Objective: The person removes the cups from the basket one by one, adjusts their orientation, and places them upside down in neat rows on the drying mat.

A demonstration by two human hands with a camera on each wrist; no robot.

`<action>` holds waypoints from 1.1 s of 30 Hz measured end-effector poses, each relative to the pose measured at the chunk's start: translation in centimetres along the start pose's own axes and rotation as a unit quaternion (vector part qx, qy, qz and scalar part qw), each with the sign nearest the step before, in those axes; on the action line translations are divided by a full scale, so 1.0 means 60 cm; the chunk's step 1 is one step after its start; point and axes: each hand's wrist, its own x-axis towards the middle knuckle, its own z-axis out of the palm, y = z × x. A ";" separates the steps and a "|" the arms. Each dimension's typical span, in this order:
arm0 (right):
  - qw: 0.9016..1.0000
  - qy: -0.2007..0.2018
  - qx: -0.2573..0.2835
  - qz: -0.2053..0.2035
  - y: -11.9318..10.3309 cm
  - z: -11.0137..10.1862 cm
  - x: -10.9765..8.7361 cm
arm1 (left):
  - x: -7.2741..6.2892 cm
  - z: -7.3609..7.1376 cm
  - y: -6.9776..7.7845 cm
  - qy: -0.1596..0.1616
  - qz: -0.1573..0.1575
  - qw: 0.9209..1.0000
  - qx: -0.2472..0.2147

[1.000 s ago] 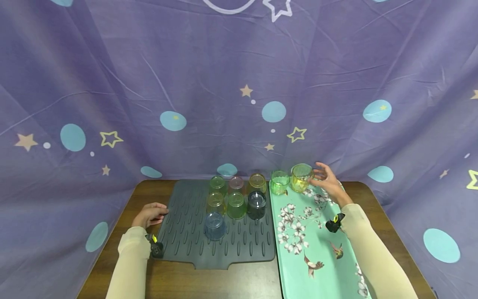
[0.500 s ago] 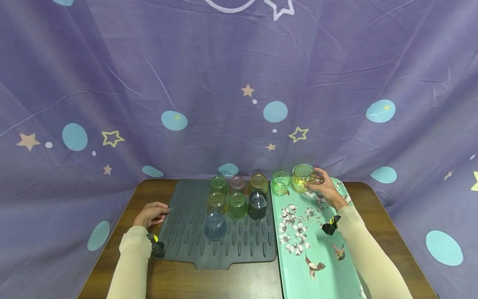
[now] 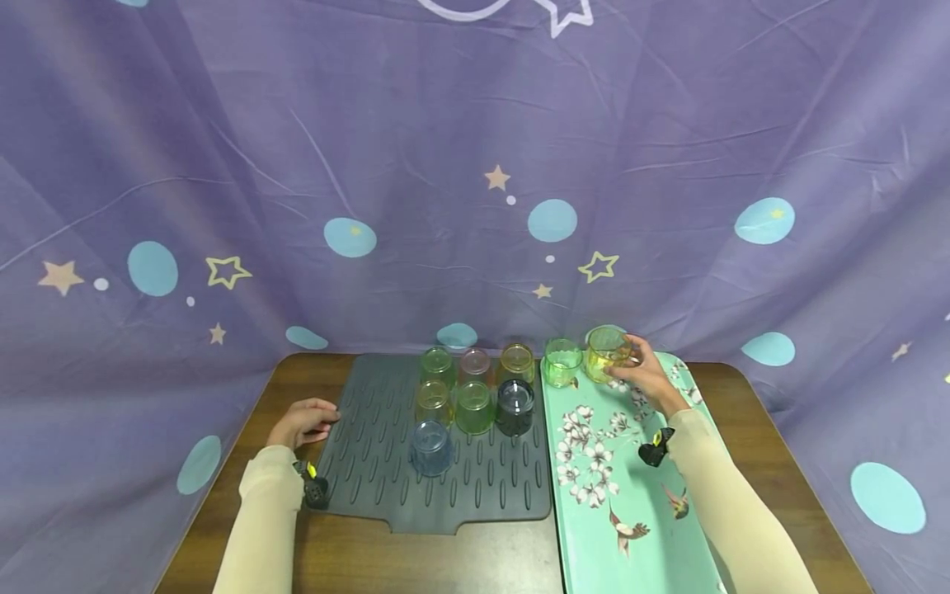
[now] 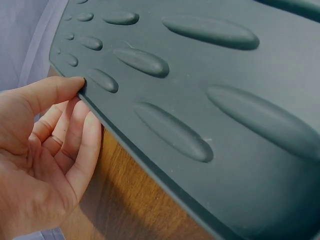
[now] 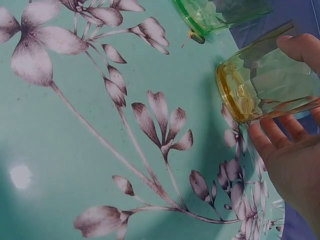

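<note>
In the head view my right hand (image 3: 647,375) grips a yellow glass tumbler (image 3: 605,356) at the back of a mint-green floral tray (image 3: 601,569). The right wrist view shows the thumb on the near side of this yellow tumbler (image 5: 267,75), fingers round its other side, its mouth facing the curtain. A green glass tumbler (image 3: 562,365) stands mouth up to its left. My left hand (image 3: 306,419) pinches the left edge of a dark grey ribbed drying mat (image 3: 364,470); in the left wrist view the thumb is on top, with the fingers (image 4: 90,145) at the underside.
Several upside-down tumblers stand on the mat's right half, among them a blue one (image 3: 431,450), a dark grey one (image 3: 514,408) and a green one (image 3: 474,408). Mat and tray lie side by side on a wooden table (image 3: 490,561). A purple curtain (image 3: 430,272) hangs behind.
My right hand's spread fingers have curled round the yellow tumbler. The left hand keeps its place at the mat's edge. The whole head view has shifted slightly.
</note>
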 end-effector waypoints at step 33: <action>0.997 -0.068 -0.006 -0.023 -0.004 -0.010 -0.006 | 0.003 -0.003 0.001 -0.005 -0.003 1.000 0.007</action>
